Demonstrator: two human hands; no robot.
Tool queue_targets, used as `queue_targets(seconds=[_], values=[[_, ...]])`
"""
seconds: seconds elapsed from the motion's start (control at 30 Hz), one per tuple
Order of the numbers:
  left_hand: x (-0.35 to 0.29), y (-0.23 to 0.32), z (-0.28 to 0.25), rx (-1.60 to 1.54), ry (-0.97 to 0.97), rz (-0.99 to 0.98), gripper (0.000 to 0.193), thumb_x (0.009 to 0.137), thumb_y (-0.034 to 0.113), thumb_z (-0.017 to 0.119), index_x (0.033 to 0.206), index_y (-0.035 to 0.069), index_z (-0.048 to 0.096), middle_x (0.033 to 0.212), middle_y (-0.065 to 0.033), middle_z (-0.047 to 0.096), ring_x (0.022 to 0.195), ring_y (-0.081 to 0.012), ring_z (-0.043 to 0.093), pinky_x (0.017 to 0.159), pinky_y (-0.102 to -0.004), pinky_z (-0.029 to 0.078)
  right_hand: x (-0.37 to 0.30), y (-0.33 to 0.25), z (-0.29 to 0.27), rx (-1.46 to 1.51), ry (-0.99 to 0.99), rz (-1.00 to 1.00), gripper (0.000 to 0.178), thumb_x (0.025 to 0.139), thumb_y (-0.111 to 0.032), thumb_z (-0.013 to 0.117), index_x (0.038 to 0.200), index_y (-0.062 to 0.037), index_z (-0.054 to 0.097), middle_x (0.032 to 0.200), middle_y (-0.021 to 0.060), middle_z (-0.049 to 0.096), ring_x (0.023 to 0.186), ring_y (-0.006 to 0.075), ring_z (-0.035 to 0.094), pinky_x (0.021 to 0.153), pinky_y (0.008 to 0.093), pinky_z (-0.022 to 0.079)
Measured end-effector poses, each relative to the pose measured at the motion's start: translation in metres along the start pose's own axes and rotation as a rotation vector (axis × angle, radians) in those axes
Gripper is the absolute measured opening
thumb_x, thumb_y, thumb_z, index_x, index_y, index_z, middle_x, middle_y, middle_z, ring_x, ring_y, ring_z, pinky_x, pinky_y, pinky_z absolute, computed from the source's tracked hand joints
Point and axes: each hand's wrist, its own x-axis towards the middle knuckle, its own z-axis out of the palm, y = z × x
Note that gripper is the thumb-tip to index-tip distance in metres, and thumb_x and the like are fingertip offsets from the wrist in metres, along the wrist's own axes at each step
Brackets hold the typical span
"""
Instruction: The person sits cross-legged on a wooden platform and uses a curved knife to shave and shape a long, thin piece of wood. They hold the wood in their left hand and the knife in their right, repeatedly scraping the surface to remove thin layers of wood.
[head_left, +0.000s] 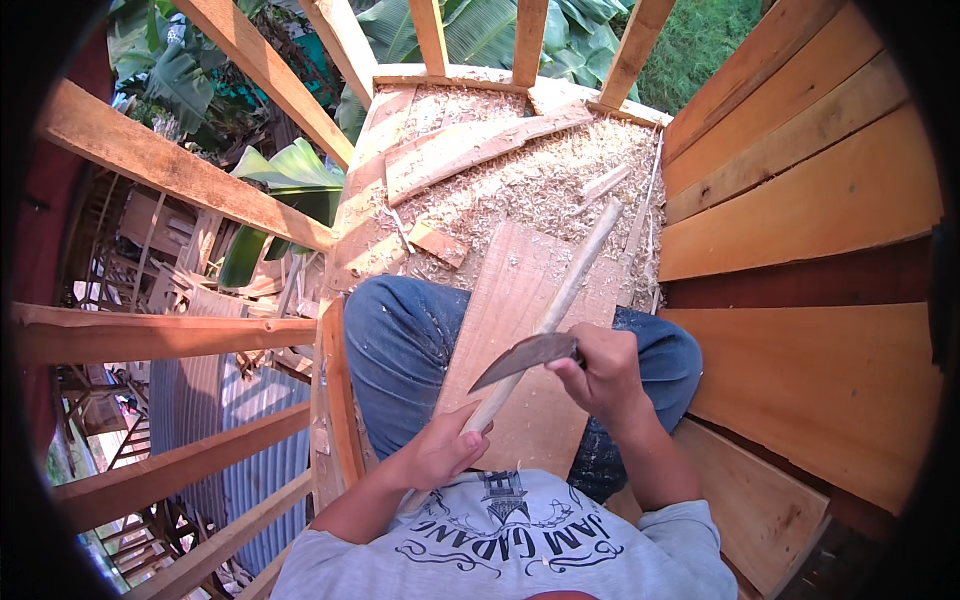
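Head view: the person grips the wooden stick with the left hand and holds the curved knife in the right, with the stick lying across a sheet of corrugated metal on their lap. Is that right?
Not quite. In the head view the wooden stick lies across a wooden board on the lap, not corrugated metal. The rest holds: the left hand grips the stick and the right hand holds the curved knife.

A board [530, 350] is laid across the knees, and a stick [560, 300] is rested on it. Shavings [520, 190] are spread on the platform ahead, planks [800, 180] stacked at right, rails [170, 170] at left.
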Motion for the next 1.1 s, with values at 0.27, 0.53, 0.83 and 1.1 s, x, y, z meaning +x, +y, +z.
queue_targets(seconds=[0.27,0.53,0.83,1.1], values=[[0.001,0.008,0.0,0.109,0.04,0.012,0.05,0.095,0.051,0.04,0.094,0.001,0.04,0.063,0.0024,0.035,0.044,-0.0031,0.033,0.037,-0.0181,0.027,0.001,0.019,0.004,0.02,0.071,0.076,0.046,0.085,-0.043,0.064,0.067,-0.0017,0.054,0.054,0.0135,0.047,0.047,0.0309,0.052,0.045,0.0355,0.039],[-0.001,0.007,-0.001,0.194,0.102,-0.032,0.042,0.096,0.038,0.044,0.107,-0.003,0.046,0.063,0.0018,0.043,0.055,-0.0057,0.041,0.051,-0.0228,0.035,0.002,0.019,0.007,0.152,0.017,0.232,0.049,0.09,-0.039,0.06,0.063,0.0017,0.052,0.047,0.0092,0.042,0.044,0.0132,0.043,0.043,0.0317,0.035],[0.005,0.01,0.003,0.212,0.129,0.072,0.049,0.095,0.05,0.041,0.093,0.001,0.042,0.057,0.0033,0.039,0.043,-0.0032,0.035,0.039,-0.0182,0.028,0.012,0.019,0.012,0.104,0.175,0.136,0.047,0.091,-0.04,0.058,0.067,0.0014,0.056,0.048,0.009,0.042,0.043,0.0144,0.042,0.044,0.0312,0.036],[0.003,0.014,-0.007,0.412,0.154,-0.015,0.052,0.092,0.031,0.049,0.123,-0.011,0.043,0.081,-0.0188,0.057,0.077,-0.0235,0.057,0.073,-0.0346,0.045,0.022,-0.006,-0.003,0.062,0.159,0.117,0.046,0.092,-0.038,0.056,0.065,-0.0008,0.054,0.052,0.0083,0.042,0.045,0.0128,0.048,0.044,0.0304,0.036]])
